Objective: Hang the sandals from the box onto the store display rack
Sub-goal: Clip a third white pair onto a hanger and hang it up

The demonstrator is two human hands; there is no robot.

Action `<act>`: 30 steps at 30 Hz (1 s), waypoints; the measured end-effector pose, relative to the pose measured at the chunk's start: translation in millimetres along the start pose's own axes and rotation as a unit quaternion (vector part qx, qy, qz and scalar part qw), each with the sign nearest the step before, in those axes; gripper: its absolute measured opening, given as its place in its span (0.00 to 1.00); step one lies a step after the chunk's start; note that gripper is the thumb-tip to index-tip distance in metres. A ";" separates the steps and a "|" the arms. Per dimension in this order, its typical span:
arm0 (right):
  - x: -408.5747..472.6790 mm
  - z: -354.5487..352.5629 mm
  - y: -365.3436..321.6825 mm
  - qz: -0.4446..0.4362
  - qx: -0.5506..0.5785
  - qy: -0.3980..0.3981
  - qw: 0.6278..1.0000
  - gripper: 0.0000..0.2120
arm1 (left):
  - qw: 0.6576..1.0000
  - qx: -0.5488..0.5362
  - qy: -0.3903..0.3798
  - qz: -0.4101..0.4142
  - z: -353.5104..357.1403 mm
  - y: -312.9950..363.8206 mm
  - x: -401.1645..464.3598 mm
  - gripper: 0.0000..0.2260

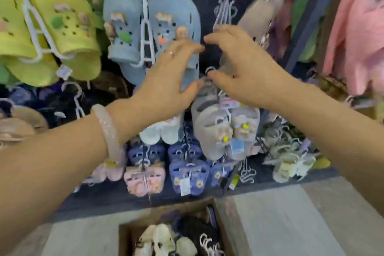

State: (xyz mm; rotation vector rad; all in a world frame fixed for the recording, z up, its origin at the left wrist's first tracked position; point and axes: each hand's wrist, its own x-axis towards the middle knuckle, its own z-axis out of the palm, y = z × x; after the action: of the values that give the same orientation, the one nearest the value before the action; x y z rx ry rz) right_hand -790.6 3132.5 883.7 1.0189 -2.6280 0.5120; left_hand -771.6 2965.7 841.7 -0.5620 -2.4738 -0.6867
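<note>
So the pair we're dealing with is the grey sandals [220, 129], chunky foam clogs with little charms on the toes and a blue tag hanging off the front. They're hanging toes-down on the display rack [207, 6], right in the middle, just below the blue sandals [149, 27] and a bit to their right. Their white hanger hook [210, 69] sits up top, right between our two hands.

Our left hand [166, 81] has its fingers [187, 50] spread wide, lying across the lower part of the right-hand blue sandal, thumb tip down near the hook. Our right hand [245, 68] is spread wide too, thumb close to the hook and the rest reaching up. It's all pretty blurry, so we honestly can't tell if either thumb is actually touching the hook or just near it. Neither hand is wrapped around anything.

Around it the rack is packed: yellow-green sandals [62, 27] to the left, an empty clear hanger [226, 6] above our right hand, pink slippers [357, 33] far right, and small purple sandals [187, 174] plus pink ones [143, 178] down low. The cardboard box [228, 220] sits on the floor below, with cream and black sandals in it.
</note>
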 end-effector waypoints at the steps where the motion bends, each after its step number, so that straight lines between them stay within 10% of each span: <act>1: -18.4 26.7 -1.1 -0.002 0.016 -0.042 0.999 0.27 | 0.999 0.003 -0.046 -0.001 17.5 -11.0 -29.3 0.24; 7: -98.6 206.3 17.7 0.110 0.086 -0.262 0.955 0.27 | 0.942 -0.011 -0.272 -0.197 123.8 -80.5 -175.4 0.29; 21: -286.6 537.9 155.0 0.354 0.088 -0.489 0.792 0.03 | 0.765 -0.046 -0.402 -0.500 390.1 -179.2 -395.1 0.25; 30: -402.6 679.4 194.9 0.464 0.058 -0.512 0.721 0.19 | 0.685 -0.025 -0.470 -0.556 530.4 -211.3 -534.2 0.26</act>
State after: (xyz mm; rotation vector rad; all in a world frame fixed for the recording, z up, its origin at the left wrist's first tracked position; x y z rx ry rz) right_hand -723.2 3220.3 77.9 -0.3212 -4.0923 0.3002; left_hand -648.5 2966.7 69.5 1.0376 -3.6820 -1.0362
